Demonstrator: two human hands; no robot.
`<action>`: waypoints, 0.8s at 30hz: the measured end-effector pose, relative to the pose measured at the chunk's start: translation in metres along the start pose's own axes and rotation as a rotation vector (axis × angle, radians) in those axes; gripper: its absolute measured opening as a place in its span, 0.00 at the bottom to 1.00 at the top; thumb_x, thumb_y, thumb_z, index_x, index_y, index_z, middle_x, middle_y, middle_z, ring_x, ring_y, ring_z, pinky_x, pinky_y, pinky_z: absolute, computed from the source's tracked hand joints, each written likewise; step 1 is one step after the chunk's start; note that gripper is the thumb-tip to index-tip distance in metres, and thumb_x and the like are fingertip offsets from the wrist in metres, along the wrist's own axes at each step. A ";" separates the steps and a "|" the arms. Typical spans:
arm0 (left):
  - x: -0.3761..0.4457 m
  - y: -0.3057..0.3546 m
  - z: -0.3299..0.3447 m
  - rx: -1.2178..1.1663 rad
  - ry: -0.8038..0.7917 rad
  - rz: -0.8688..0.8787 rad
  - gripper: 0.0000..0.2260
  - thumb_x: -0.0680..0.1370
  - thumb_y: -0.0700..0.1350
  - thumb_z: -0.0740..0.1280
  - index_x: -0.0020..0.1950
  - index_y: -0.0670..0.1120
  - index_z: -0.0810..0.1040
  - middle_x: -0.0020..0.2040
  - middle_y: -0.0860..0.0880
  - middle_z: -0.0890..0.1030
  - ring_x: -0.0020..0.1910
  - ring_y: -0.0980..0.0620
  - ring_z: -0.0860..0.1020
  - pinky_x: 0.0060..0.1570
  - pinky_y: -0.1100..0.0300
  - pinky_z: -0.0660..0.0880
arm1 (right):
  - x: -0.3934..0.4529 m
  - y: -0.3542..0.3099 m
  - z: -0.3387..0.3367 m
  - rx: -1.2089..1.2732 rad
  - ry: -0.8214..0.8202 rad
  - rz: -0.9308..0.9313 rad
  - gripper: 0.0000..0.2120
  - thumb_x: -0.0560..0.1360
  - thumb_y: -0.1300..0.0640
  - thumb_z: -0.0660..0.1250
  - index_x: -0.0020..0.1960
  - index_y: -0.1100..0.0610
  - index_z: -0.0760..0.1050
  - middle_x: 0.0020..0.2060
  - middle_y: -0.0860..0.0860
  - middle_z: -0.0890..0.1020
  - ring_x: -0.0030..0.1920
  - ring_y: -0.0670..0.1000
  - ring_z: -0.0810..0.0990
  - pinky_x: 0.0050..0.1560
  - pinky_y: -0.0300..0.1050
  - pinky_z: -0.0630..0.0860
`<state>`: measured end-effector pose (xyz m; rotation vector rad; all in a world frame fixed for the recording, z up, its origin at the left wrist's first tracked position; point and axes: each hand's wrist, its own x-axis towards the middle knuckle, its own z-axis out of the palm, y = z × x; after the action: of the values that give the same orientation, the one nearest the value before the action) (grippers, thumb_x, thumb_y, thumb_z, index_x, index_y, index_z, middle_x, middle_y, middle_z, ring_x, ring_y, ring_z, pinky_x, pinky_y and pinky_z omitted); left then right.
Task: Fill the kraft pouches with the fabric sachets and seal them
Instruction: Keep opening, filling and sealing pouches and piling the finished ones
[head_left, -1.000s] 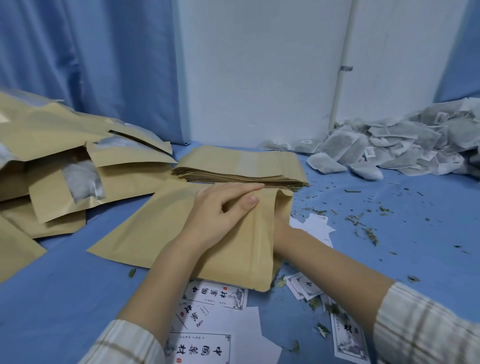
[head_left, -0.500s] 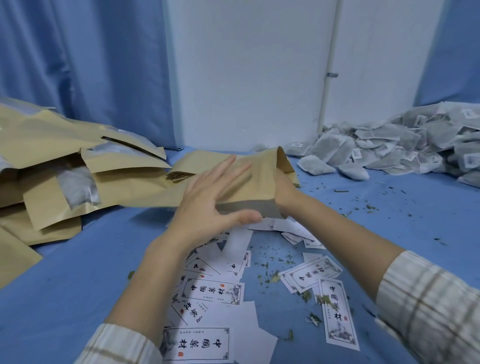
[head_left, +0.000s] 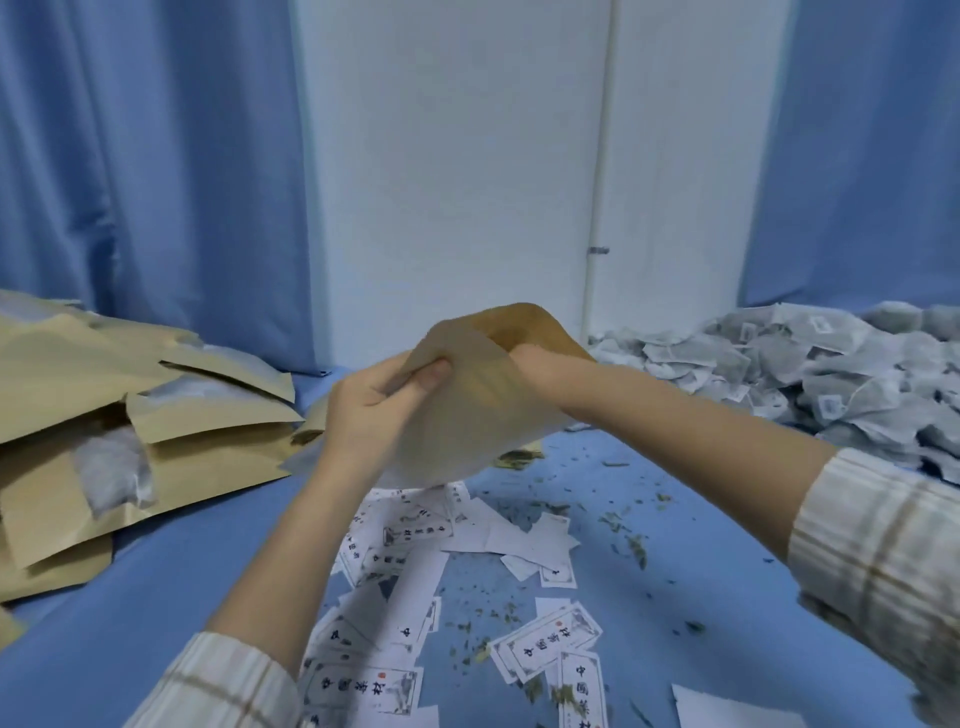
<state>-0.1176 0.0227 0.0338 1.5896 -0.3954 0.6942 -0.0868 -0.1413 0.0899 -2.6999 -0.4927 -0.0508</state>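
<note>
Blue tabletop (head_left: 156, 597): filled pouches (head_left: 135, 415) heaped left, sachets (head_left: 779, 374) piled right, one kraft pouch (head_left: 467, 415) aloft, left hand (head_left: 374, 410) pinching its rim, right hand (head_left: 530, 358) grip unclear, many remaining.

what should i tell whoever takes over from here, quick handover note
Left hand pinches the near edge of the kraft pouch, which is held up off the table.
Right hand is at the pouch mouth, its fingers hidden by the pouch.
Filled pouches are piled at left; loose sachets are heaped at right.
Left to do: fill this pouch and seal it.
</note>
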 end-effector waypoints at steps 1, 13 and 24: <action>0.006 0.005 0.003 -0.025 0.005 -0.002 0.04 0.74 0.43 0.70 0.45 0.52 0.83 0.33 0.67 0.80 0.35 0.72 0.75 0.37 0.77 0.68 | -0.003 -0.002 -0.009 0.014 -0.031 -0.015 0.12 0.81 0.58 0.54 0.43 0.55 0.73 0.40 0.48 0.70 0.48 0.52 0.71 0.54 0.42 0.64; 0.060 0.035 0.017 -0.297 0.096 -0.224 0.05 0.76 0.49 0.69 0.45 0.49 0.81 0.39 0.55 0.85 0.39 0.59 0.82 0.40 0.65 0.79 | -0.023 0.011 -0.129 0.070 0.432 -0.339 0.31 0.70 0.29 0.56 0.27 0.56 0.66 0.25 0.48 0.72 0.30 0.51 0.68 0.33 0.45 0.66; 0.076 0.031 0.017 -0.394 -0.170 -0.392 0.19 0.70 0.53 0.71 0.57 0.45 0.81 0.53 0.47 0.84 0.51 0.49 0.82 0.41 0.61 0.79 | 0.001 0.046 -0.120 0.120 0.396 -0.287 0.36 0.52 0.26 0.70 0.40 0.58 0.78 0.40 0.52 0.78 0.40 0.49 0.74 0.45 0.45 0.67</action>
<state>-0.0760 0.0119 0.1060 1.2987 -0.3080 0.1665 -0.0657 -0.2270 0.1835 -2.3966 -0.7232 -0.6001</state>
